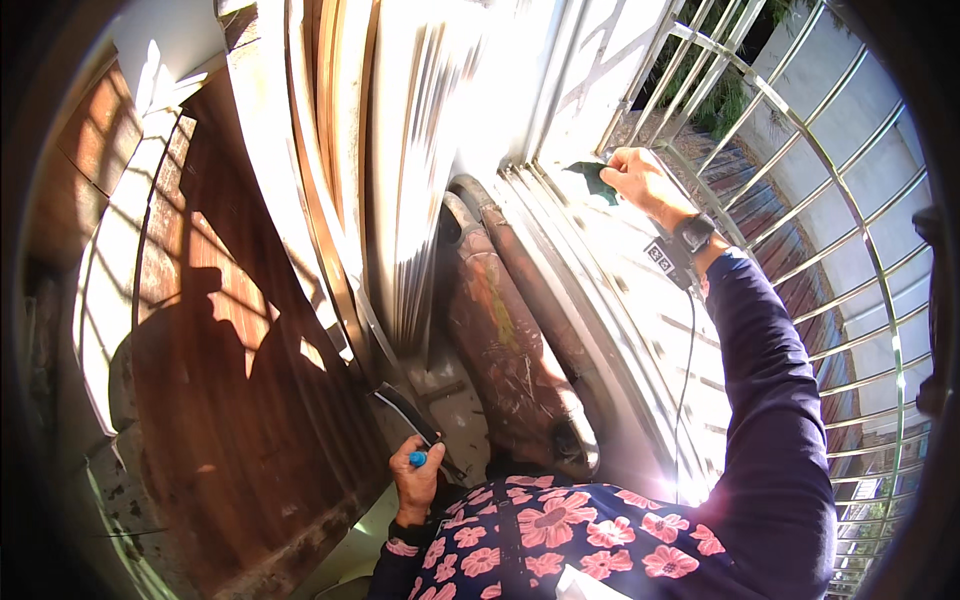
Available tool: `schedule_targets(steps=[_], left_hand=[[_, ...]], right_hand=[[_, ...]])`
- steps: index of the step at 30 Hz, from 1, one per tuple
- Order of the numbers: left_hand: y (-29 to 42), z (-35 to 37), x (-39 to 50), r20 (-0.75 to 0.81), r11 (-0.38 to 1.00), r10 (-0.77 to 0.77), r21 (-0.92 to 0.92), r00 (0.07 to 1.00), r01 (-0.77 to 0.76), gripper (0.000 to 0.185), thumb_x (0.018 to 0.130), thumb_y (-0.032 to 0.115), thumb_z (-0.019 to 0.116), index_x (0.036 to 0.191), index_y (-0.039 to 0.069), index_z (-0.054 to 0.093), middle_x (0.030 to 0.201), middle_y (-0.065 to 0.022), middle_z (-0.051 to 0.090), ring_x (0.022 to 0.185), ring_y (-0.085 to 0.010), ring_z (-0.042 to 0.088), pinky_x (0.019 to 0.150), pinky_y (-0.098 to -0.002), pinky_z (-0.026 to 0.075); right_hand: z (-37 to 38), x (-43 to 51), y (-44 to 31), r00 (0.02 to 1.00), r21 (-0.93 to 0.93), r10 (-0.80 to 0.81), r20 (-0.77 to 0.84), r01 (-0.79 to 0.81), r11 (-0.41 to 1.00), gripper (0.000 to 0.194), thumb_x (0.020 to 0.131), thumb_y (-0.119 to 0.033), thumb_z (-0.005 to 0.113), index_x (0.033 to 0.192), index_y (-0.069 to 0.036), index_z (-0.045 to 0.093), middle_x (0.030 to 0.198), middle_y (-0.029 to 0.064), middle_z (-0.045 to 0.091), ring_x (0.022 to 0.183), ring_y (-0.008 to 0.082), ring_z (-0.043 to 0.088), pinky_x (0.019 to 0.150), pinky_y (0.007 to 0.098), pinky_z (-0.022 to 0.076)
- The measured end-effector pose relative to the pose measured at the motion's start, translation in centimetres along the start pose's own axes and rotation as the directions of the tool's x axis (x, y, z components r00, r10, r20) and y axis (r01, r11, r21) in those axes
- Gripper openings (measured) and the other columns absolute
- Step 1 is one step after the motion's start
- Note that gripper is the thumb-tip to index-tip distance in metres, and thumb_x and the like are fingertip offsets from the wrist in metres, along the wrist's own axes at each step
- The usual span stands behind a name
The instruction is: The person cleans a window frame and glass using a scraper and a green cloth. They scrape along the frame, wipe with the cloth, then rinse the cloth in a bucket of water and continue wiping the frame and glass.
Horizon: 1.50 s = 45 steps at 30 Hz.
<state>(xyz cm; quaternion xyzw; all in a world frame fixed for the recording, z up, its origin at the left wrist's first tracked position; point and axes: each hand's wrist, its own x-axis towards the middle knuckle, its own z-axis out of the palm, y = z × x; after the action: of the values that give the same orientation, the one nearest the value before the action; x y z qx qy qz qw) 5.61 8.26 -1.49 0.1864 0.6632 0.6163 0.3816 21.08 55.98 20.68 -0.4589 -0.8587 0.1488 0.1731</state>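
Observation:
My left hand (417, 480) is low in the middle, beside my flowered top. Its fingers are closed around a hand tool (409, 414) with a long black strip edged in white and a blue end at my thumb; the exact kind is unclear. My right hand (637, 180) reaches out over the sunlit window sill (592, 255). Between its thumb and fingers it pinches a dark green cloth (596, 180), which hangs onto the bright sill close to the metal window grille (795, 127). Glare hides part of the cloth's outline.
Below the sill stands a worn reddish-brown radiator (510, 330). A small box with printed black-and-white markers (660, 255) and a thin cable (686, 375) are beside my right wrist. Wooden window frames and a pale curtain (427, 187) rise ahead. Brown boards (225, 450) lie left.

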Motion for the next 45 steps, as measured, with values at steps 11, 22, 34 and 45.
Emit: schedule_targets(steps=[11,22,34,45], left_hand=[[-0.2,0.6,1.4,0.058,0.999,0.015,0.039,0.998,-0.018,0.011,0.087,0.003,0.071,0.098,-0.001,0.07,0.076,0.0064,0.06,0.069,-0.0025,0.05,0.062,-0.0196,0.04],[0.3,2.7,1.0,0.042,0.996,0.046,0.071,0.998,-0.049,0.012,0.086,0.001,0.07,0.098,-0.002,0.07,0.079,0.0047,0.062,0.07,-0.0032,0.052,0.065,-0.0189,0.043],[0.7,2.8,-2.1,0.0,0.964,0.153,0.221,0.988,-0.149,0.01,0.086,0.001,0.071,0.096,-0.001,0.07,0.079,0.0032,0.062,0.07,-0.0032,0.052,0.062,-0.0195,0.041],[3.4,2.2,0.7,-0.015,0.991,0.094,0.099,0.995,-0.092,0.006,0.089,-0.001,0.068,0.094,0.0,0.068,0.076,0.0082,0.055,0.068,-0.001,0.047,0.059,-0.0185,0.036]], right_hand=[[-1.3,-18.8,1.4,0.937,0.104,-0.156,0.313,0.129,0.986,0.014,0.078,-0.009,0.071,0.082,0.003,0.064,0.074,0.0183,0.06,0.064,0.0325,0.058,0.059,0.0397,0.0455],[3.2,-12.2,0.9,0.961,0.012,-0.252,0.109,0.253,0.967,0.019,0.081,-0.01,0.067,0.072,0.004,0.06,0.065,0.0241,0.059,0.063,0.0423,0.061,0.059,0.0479,0.0469],[9.5,7.0,-2.4,0.991,-0.108,-0.12,-0.054,0.114,0.988,0.012,0.079,-0.01,0.067,0.084,-0.002,0.073,0.085,0.024,0.071,0.083,0.0403,0.071,0.073,0.0445,0.057],[-1.0,-2.6,9.3,0.981,0.103,0.005,-0.192,0.015,0.995,0.029,0.085,-0.015,0.06,0.112,-0.005,0.067,0.092,0.0204,0.07,0.086,0.035,0.068,0.078,0.0424,0.0534]])
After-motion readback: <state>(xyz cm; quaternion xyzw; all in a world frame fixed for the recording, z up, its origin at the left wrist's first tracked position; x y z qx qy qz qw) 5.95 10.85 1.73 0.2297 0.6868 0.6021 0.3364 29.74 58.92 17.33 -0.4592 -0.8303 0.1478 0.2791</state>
